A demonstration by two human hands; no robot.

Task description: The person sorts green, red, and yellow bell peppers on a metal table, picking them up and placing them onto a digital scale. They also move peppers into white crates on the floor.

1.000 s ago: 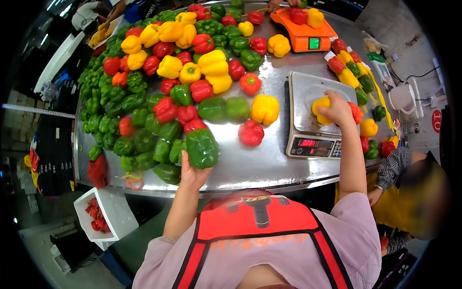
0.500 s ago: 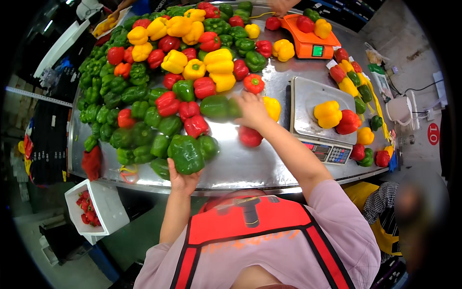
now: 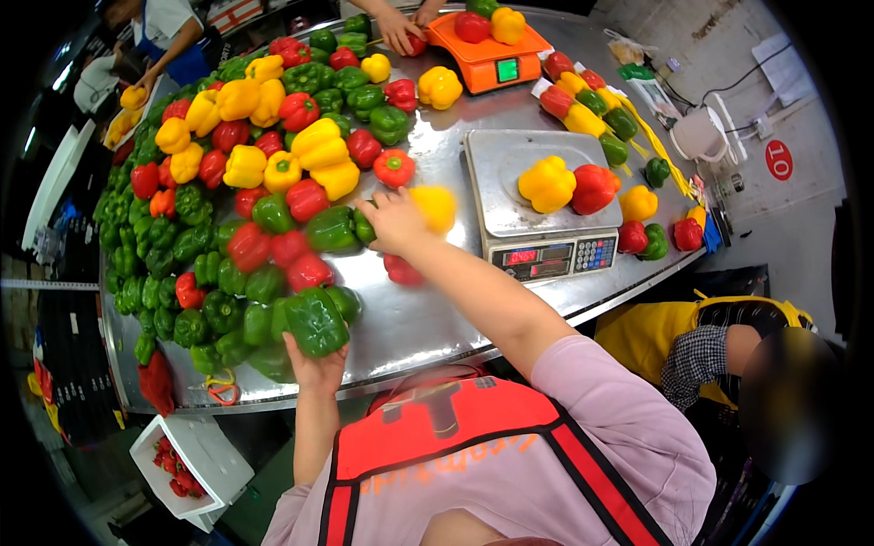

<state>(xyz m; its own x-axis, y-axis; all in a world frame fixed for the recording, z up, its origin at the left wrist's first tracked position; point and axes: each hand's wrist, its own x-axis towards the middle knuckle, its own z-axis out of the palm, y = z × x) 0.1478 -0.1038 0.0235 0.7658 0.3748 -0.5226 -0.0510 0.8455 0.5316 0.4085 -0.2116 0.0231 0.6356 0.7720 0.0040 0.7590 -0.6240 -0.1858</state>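
Observation:
My left hand holds a large, glossy green bell pepper from below, at the near edge of the pile. Reaching across to the pile's right side, my right hand has its fingers curled on a green bell pepper, mostly hidden under them. A longer green pepper lies just left of those fingers. Around this hand are an upright red pepper, a blurred yellow pepper and a red pepper partly behind my forearm.
A silver scale bears a yellow and a red pepper. Beyond it stands an orange scale, with a co-worker's hands at a red pepper beside it. Packed mixed peppers lie at right. A white foam box sits below the table's left edge.
The whole view has turned, so the table shifts left in the picture. Both my hands stay at about the same peppers. More of the co-worker's hands shows at the far side.

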